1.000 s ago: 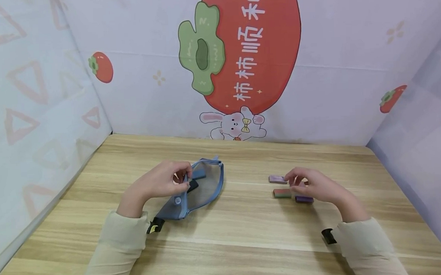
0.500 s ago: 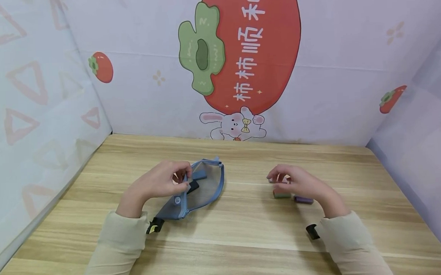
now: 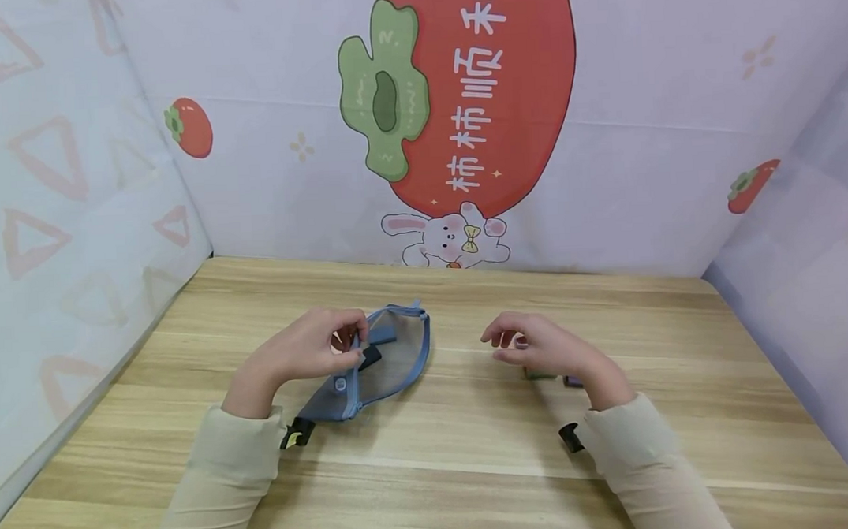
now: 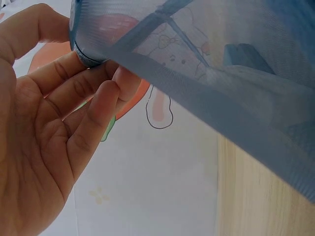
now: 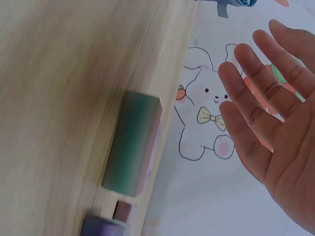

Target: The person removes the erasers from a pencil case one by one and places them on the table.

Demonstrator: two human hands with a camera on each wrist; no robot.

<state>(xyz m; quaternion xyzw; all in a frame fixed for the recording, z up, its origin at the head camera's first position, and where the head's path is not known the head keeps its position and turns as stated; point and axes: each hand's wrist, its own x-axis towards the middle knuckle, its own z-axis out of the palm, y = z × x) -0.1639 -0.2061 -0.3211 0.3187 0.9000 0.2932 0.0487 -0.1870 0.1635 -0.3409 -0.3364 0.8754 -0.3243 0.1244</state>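
Observation:
My left hand pinches the upper rim of a blue mesh zipper pouch, which gapes toward the right. Inside the pouch lie a blue block and a black block. My right hand hovers over the table right of the pouch, fingers loosely bent and spread; the right wrist view shows nothing in it. Below it lie a green-and-red block and a purple block, with a small pinkish piece near them. A lilac bit shows between the fingers, mostly hidden.
The wooden table meets a printed back wall with a rabbit and persimmons. Cloth walls also stand at the left and right. A black strap end sticks out by the right cuff, and a black-and-yellow one by the left.
My right hand has moved left across the small blocks, from near the purple one to past the lilac one. The left hand and pouch have stayed put.

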